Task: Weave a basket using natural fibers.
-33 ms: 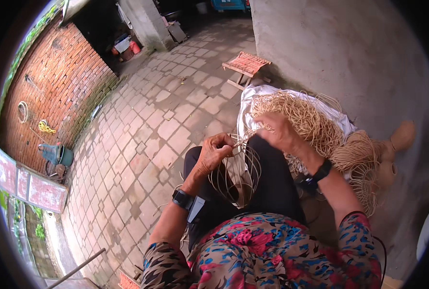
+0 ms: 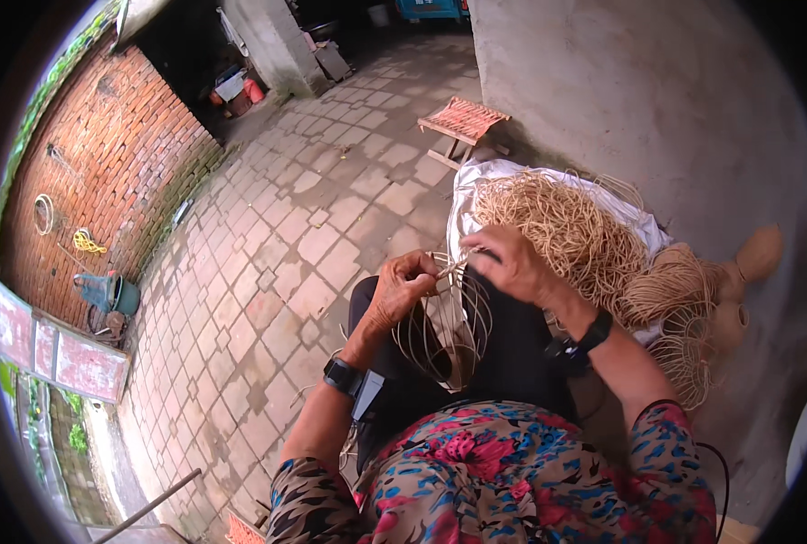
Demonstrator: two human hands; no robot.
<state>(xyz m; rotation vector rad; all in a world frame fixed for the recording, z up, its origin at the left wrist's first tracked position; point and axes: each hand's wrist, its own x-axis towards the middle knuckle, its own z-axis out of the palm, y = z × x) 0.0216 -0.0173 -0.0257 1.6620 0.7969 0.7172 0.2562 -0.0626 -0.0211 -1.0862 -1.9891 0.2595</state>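
Between my thighs rests an open wire-ribbed frame [image 2: 407,337], its thin curved ribs bulging around a tan rounded piece [image 2: 459,364] at the near end. My left hand [image 2: 407,283] pinches the far end of the frame, where the ribs meet a twisted tan cord [image 2: 453,270]. On the right of that end, my right hand [image 2: 510,263] has its fingers closed on the same cord. Both hands are close together, with the cord spanning the short gap between them. The fingertips partly hide how the cord wraps the ribs.
To my right, a heap of tan cord [image 2: 549,222] lies on a white sheet [image 2: 465,186]. Beside it are a coiled bundle [image 2: 662,288], another ribbed frame [image 2: 685,358] and gourd-shaped woven pieces [image 2: 759,254]. A folding stool [image 2: 462,120] stands ahead by the grey wall [image 2: 657,109].
My right hand, blurred and raised a little farther off before, has come slightly left and nearer to the cord end. The left hand keeps its pinch on the frame.
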